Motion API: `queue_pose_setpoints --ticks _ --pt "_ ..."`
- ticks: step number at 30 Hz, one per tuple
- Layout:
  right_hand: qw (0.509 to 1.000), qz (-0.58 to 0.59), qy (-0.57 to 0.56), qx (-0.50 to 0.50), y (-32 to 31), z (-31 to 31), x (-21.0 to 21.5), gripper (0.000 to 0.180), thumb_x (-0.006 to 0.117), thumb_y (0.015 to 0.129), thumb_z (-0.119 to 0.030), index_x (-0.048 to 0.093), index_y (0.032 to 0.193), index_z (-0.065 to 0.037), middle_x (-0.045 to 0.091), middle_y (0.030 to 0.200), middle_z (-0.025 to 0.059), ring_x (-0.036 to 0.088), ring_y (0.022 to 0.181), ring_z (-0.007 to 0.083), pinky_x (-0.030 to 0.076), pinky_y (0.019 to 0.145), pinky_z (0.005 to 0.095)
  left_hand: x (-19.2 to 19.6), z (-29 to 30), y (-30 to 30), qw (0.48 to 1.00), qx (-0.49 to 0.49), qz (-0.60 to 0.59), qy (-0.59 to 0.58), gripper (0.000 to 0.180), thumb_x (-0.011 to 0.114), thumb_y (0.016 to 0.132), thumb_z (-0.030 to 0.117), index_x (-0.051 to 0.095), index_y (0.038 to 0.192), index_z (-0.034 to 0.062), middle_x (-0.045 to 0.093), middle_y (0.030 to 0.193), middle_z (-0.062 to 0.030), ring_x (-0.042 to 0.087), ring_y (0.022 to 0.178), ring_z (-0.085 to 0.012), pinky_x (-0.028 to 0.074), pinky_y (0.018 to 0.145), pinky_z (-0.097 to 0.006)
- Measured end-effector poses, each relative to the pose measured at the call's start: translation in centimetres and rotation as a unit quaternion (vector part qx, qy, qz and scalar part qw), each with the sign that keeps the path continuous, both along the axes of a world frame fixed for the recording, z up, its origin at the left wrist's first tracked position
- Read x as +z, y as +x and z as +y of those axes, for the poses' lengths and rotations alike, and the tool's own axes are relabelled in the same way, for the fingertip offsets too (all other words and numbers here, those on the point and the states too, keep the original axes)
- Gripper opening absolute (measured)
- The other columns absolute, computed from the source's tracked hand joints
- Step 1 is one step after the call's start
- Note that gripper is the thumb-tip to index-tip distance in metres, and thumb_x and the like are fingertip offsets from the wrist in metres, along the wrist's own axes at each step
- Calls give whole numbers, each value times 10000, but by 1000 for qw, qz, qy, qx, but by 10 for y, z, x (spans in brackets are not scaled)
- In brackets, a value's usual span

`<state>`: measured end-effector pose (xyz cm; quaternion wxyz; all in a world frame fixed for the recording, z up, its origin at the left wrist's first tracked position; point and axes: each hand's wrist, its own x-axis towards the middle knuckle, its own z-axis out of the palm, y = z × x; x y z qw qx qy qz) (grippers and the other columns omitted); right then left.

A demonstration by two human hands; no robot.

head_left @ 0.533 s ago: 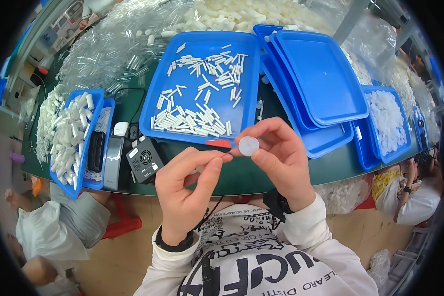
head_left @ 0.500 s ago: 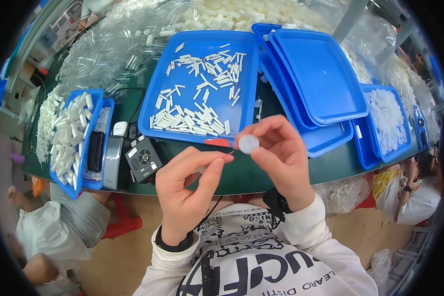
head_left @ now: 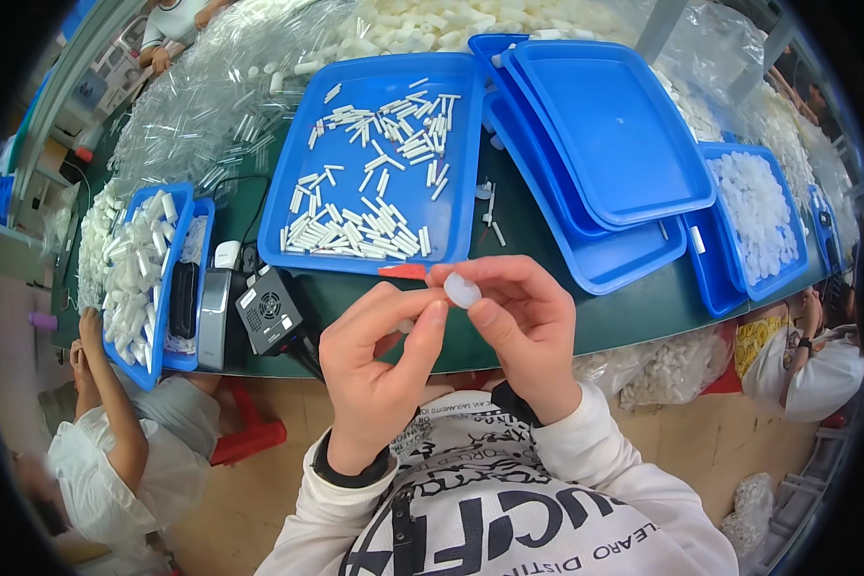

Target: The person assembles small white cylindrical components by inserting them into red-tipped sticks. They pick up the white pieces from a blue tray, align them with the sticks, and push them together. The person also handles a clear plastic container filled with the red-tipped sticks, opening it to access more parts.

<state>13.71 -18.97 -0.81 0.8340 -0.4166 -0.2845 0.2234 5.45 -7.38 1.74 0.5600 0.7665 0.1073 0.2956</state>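
Just in front of the big blue tray (head_left: 271, 226), my two hands meet at the fingertips. My right hand (head_left: 528, 322) pinches a small round translucent white cap (head_left: 462, 290) between thumb and fingers. The thumb and forefinger of my left hand (head_left: 379, 331) are pressed together beside the cap; the thin piece in that pinch is hidden now. A bit of something white (head_left: 405, 326) shows under the left fingers. A red tag (head_left: 402, 272) lies at the tray's near edge, next to my fingertips. Short white tubes (head_left: 346, 230) are scattered in the tray.
Stacked blue trays (head_left: 610, 125) stand to the right, beside a tray of white caps (head_left: 756, 221). On the left are a tray of white cylinders (head_left: 144, 269) and a black box with a fan grille (head_left: 271, 309). Clear tubes (head_left: 202, 115) pile up behind. Other people sit at both sides.
My hands have come together, the left fingertips now at the cap. The cap has shifted slightly left and tilted. The thin dark-red tip at my left fingers no longer shows.
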Motion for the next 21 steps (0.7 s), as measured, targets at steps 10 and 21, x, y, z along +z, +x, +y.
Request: queue_pose_setpoints --ticks 10,21 --pt "993 -93 -67 12 19 -13 -8 264 663 798 10 623 1059 13 599 1127 150 586 1048 223 471 912 349 -2 -2 3 993 -30 60 101 130 600 826 -9 647 947 -11 638 783 -77 553 642 -123 424 569 -255" --pt "993 16 -100 66 28 -23 -8 259 689 773 21 614 1021 32 614 1015 92 606 918 149 483 844 281 -12 4 0 990 -26 121 -68 117 612 826 -24 639 937 -50 664 882 -95 639 803 -143 500 728 -248"
